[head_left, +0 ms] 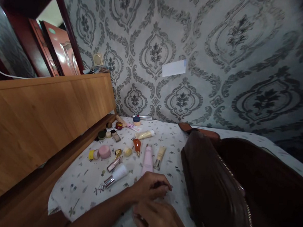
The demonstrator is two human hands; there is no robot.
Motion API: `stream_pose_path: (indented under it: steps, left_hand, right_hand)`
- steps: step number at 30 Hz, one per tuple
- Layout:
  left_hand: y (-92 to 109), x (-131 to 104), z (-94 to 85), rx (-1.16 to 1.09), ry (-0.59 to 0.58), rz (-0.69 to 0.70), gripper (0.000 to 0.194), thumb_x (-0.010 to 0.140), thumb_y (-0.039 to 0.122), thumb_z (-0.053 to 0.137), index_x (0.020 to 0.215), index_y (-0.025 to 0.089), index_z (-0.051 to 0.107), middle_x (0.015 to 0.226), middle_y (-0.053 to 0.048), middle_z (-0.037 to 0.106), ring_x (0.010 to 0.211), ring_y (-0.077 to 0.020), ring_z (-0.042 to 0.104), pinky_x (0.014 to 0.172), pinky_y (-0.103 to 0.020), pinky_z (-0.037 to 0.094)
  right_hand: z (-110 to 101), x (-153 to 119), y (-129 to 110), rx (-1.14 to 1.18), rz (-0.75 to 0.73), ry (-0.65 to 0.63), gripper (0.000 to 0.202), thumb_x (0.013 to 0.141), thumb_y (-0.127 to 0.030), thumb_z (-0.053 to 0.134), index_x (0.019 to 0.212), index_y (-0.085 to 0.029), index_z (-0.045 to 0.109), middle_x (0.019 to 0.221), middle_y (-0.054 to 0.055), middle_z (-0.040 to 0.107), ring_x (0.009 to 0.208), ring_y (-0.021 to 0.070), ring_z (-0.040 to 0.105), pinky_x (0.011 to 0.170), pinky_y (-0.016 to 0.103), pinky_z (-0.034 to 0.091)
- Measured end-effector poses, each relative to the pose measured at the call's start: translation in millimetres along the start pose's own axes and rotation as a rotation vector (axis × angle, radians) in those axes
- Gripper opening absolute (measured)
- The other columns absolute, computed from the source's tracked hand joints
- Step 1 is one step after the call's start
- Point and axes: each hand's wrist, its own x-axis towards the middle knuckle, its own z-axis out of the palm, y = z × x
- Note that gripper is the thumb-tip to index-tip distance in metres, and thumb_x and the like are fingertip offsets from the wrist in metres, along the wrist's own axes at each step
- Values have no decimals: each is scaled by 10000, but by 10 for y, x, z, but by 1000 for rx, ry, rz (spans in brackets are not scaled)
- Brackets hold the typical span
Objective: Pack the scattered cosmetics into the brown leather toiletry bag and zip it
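My left hand (pixel 152 186) is over the bed with its fingers loosely bent and apart, and nothing shows in it. My right hand (pixel 159 217) crosses close below the left wrist, somewhat blurred, its fingers reaching left and slightly apart. Whether the two hands touch is unclear. Just beyond the left hand lies a pink tube (pixel 148 158), with a small cream tube (pixel 160 158) to its right. A white bottle with a silver cap (pixel 116 176) lies left of the hands. An open dark brown leather bag (pixel 209 181) stands on the right.
Several cosmetics lie on the patterned sheet (pixel 82 188): a pink jar (pixel 104 151), an orange bottle (pixel 137 146), a pale yellow tube (pixel 144 134) and a blue-lidded jar (pixel 136 120). A wooden board (pixel 49 112) borders the left side; a papered wall (pixel 156 51) rises behind.
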Motion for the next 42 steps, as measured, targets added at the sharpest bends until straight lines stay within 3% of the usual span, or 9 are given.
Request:
stream_pose_path:
  steps: [8,11,13,16,21,29,34,39,42]
  left_hand:
    - [112,12,-233,192,277,27,281,900,374,544,927,140,696,691,-8,588,615,-129,532,588,-227,408]
    - [248,40,-544,550,465,-55,208,927,223,476,968,167,672,815,-28,675,730,-153,604,680,-239,455]
    - [320,85,-835,954,523,-293,226,969,220,431,1039,194,645,952,-48,706,865,-174,651,778,-255,476]
    - [323,177,-1292,1117,624,-489,270,954,179,464,1185,106,582,1232,-229,623,1109,-306,628,900,-384,468]
    - [80,311,-1737,1151,661,-712,433,940,302,560,1281,40,509,1177,-295,650,1190,-380,605,961,-456,455]
    - [7,362,-1853,846,777,-766,452,946,383,580,1313,130,507,1205,-141,643,1092,-270,637,960,-479,494]
    - [267,131,-1605,447,747,-583,367,972,331,434,1291,152,409,1023,-108,674,913,-204,709,756,-310,553]
    - [334,-216,-619,-176,428,-217,589,779,428,668,1257,224,389,991,-45,614,800,-205,705,707,-336,567]
    - [438,-420,-90,-42,290,-203,592,687,388,761,1187,242,479,911,-12,580,791,-212,639,678,-316,516]
  right_hand:
    - [324,-42,298,250,200,114,263,954,-285,426,771,-218,602,672,11,617,614,167,566,602,268,410]
    - [332,-92,357,310,295,87,274,945,-320,426,715,-220,538,617,-13,536,580,156,514,571,258,386]
    - [347,-97,379,339,331,86,291,942,-367,432,699,-224,504,601,-18,501,565,153,492,553,256,374]
    - [409,-76,417,355,328,99,355,933,-468,425,674,-231,473,558,-16,471,547,159,473,525,260,352]
    - [418,-39,404,313,311,144,392,897,-511,434,627,-227,449,548,-11,455,559,157,459,520,260,328]
    - [266,-58,292,468,377,164,373,898,-493,510,660,-206,512,581,-25,510,511,126,485,513,245,360]
    - [270,-41,427,801,496,313,537,773,-707,637,858,-177,666,752,39,658,580,167,625,505,261,432]
    - [244,-14,450,1259,629,473,762,664,-694,776,1279,-275,610,1393,124,575,1146,270,639,867,382,536]
    - [206,-7,364,1407,589,446,666,705,-685,751,1223,-285,631,1343,100,620,1090,257,652,805,360,536]
